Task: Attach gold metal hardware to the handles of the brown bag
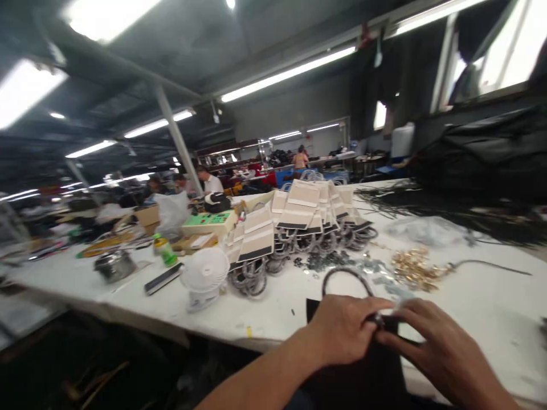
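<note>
A black fabric piece [363,376] with a round dark handle [347,272] lies at the table's front edge, low in the head view. My left hand [344,330] pinches its upper part beside a small shiny metal fitting [378,320]. From the right, my right hand [436,341] grips the same piece by the fitting, thumb and fingers closing on a dark strip. The fingertips of both hands nearly meet there. Motion blur hides the fitting's details.
Beyond my hands, beige and black panels [256,233] with ringed handles are piled up. Gold metal parts [416,267] lie to the right, near clear plastic [429,229]. A white fan [205,270], a bottle [164,250] and a metal pot [113,266] stand left. People sit farther back.
</note>
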Tool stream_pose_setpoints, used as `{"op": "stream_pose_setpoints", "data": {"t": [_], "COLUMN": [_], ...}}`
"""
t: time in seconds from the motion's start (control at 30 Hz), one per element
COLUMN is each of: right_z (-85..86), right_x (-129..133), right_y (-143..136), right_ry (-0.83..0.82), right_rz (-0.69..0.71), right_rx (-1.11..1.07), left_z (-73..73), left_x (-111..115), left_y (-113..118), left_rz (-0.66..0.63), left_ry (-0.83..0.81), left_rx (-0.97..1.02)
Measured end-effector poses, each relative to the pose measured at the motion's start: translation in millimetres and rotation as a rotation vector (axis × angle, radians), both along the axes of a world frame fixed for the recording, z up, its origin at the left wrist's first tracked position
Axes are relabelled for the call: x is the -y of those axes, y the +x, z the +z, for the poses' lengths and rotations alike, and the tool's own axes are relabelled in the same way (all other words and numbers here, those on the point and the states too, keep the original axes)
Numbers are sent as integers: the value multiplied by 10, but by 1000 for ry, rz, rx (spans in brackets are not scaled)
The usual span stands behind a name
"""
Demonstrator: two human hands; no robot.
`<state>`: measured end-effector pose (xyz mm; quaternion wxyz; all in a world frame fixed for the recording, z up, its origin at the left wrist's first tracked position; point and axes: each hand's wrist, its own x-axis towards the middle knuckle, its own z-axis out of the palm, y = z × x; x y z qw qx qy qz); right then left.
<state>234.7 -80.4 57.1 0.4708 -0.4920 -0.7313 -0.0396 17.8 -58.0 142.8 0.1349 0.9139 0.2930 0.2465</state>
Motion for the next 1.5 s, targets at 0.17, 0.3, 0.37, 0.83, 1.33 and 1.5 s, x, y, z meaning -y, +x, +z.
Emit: {"op": "stream_pose_setpoints", "data": {"t": [0.17, 0.3, 0.37, 0.83, 1.33, 1.5], "right_z": [233, 330, 351, -308, -228, -281], "right_x": [18, -232, -471, -2383, -2407, -1369], "right_y": [-214, -388, -363, 311, 43, -589], "right_ry": [-412, -548, -520, -695, -657, -752], "right_rz": [159, 213, 149, -275, -205, 44], "right_rx": [-262, -492, -508, -128, -222, -755], "left_z": [48, -37, -118, -1513, -1481, -1481], "left_x": [-146, -355, -486, -1085, -1082, -1025], "left_y": [-158, -236, -248, -153, -252, -253], "left_rz": [-42, 55, 129, 10, 253, 319], "left_ry": [51, 216, 351, -121, -553, -611], "left_rx": [13, 36, 97, 95, 545, 706]}}
